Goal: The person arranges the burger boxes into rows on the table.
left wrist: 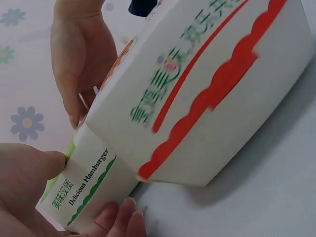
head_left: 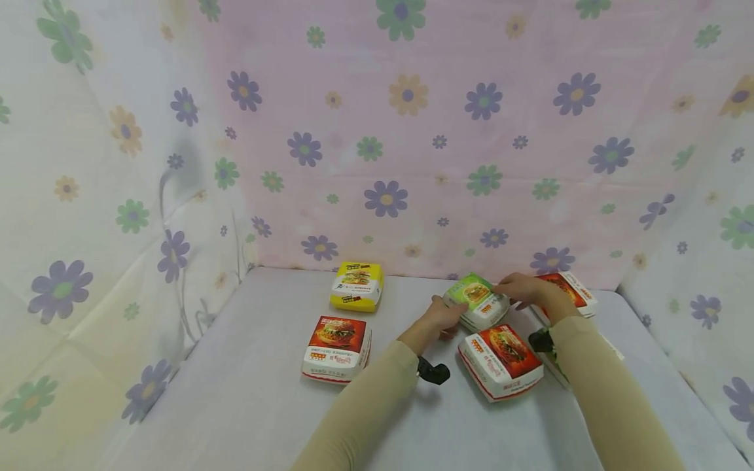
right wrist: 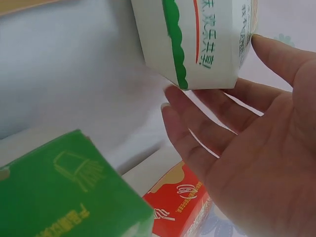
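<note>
Between both hands is a green-and-white hamburger box (head_left: 480,311) with a burger picture on its lid. My left hand (head_left: 440,316) grips its left end, thumb on the upper edge and fingers along the lower side, as the left wrist view shows. At the opposite end, my right hand (right wrist: 261,113) holds the box with its thumb at the top edge and fingertips by the bottom edge. Just in front of it on the table sits a red-and-white hamburger box (head_left: 501,362), which covers part of the green one in the left wrist view.
At the left stand a yellow hamburger box (head_left: 357,286) and, nearer, another red-and-white one (head_left: 337,348). Behind my right hand lies a red-topped box (head_left: 568,293). A green box (right wrist: 74,190) is partly hidden under my right forearm. Flowered cloth (head_left: 406,163) hangs behind the table.
</note>
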The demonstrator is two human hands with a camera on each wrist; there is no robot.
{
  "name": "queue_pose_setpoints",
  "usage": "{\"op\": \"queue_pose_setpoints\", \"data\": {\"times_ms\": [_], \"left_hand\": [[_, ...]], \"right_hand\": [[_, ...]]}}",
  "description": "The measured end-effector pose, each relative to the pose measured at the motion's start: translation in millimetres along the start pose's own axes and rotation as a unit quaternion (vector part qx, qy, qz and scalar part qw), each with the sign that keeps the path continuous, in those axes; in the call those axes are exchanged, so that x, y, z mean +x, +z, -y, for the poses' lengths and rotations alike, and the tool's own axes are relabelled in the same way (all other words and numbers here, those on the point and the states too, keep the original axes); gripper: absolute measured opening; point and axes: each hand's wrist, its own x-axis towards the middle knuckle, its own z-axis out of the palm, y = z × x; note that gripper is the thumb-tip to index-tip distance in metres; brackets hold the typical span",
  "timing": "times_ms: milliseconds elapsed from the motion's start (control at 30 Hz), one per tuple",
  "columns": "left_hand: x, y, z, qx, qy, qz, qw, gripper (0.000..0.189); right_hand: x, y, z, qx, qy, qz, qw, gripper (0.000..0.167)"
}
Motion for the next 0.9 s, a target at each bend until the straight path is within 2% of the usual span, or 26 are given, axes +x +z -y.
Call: {"op": "queue_pose_setpoints", "data": {"times_ms": [167,367,467,633,900], "left_hand": [[7.8,-3.8,-0.2,-0.004,0.007,-0.004,1.0,0.089],[21.9,-7.2,1.7,0.001,0.027,-0.017,0.9995,0.059],[27.0,-7.6,2.5,0.008,0.035,-0.03,0.9989,0.052],[30.0,-8.0,2.2,0.02,0.039,-0.046,0.998,0.051],[39.7,-3.6,1.7,0.027,0.033,-0.047,0.998,0.053]], "right_hand": [[-8.3,1.4,1.6,-0.011,0.003,0.013,0.9999,0.056],[-15.5,5.2,7.5,-0.028,0.014,0.02,0.9993,0.045],[-17.1,7.8,10.7,-0.037,0.021,0.031,0.9986,0.045],[-19.4,9.9,14.0,-0.048,0.027,0.055,0.997,0.047],[-23.7,8.7,12.4,-0.046,0.041,0.053,0.9967,0.051]]}}
